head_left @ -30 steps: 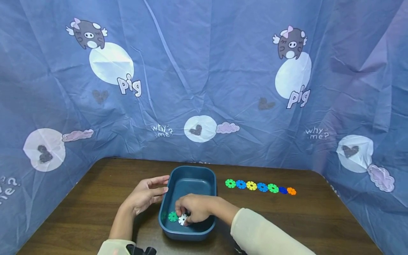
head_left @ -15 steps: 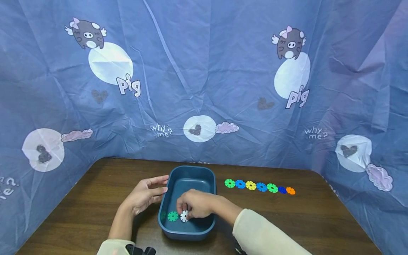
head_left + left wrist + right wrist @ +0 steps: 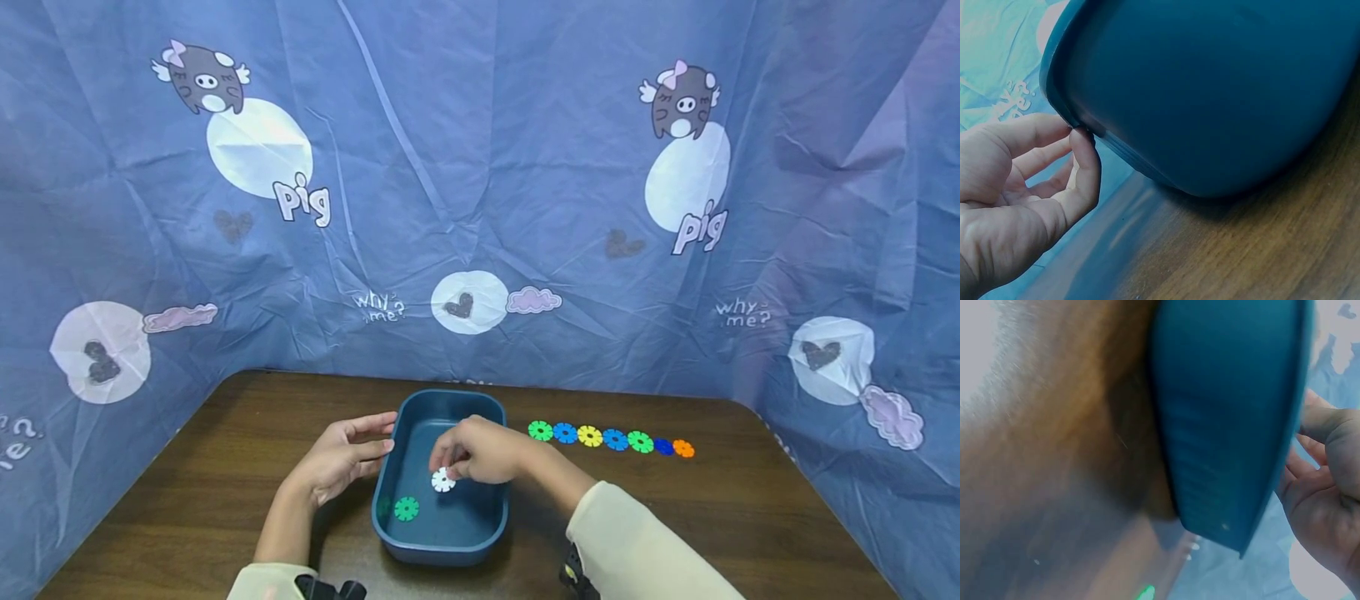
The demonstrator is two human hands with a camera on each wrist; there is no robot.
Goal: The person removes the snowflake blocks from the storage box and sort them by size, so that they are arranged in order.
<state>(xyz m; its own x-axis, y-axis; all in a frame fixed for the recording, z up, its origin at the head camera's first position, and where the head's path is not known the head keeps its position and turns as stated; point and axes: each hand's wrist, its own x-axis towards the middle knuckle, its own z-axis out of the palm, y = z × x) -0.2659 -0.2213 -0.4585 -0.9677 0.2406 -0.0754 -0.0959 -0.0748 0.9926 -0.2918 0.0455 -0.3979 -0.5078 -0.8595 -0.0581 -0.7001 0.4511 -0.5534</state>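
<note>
A deep blue plastic tub (image 3: 440, 557) stands on the wooden table. Thumb and index finger of my left hand (image 3: 347, 457) pinch its left rim; the left wrist view shows this left hand (image 3: 1035, 169) meeting the lip of the tub (image 3: 1210, 100). Over the inside of the tub, my right hand (image 3: 480, 450) pinches a white notched snowflake building disc (image 3: 443, 480), which hangs tilted below the fingertips. One green snowflake disc (image 3: 407, 509) lies on the tub floor, near-left. In the right wrist view the tub wall (image 3: 1229, 425) hides the right hand's fingertips and the disc.
Right of the tub, a row of snowflake discs lies on the table (image 3: 720, 500): green (image 3: 540, 431), blue, yellow (image 3: 590, 436), blue, green, dark blue, and orange (image 3: 683, 448) at the right end. A blue patterned cloth (image 3: 480, 208) hangs behind the table.
The right hand has lifted the white disc off the tub's near floor and moved it away from the body, slightly right. The left hand stays at the rim; the green disc has not moved.
</note>
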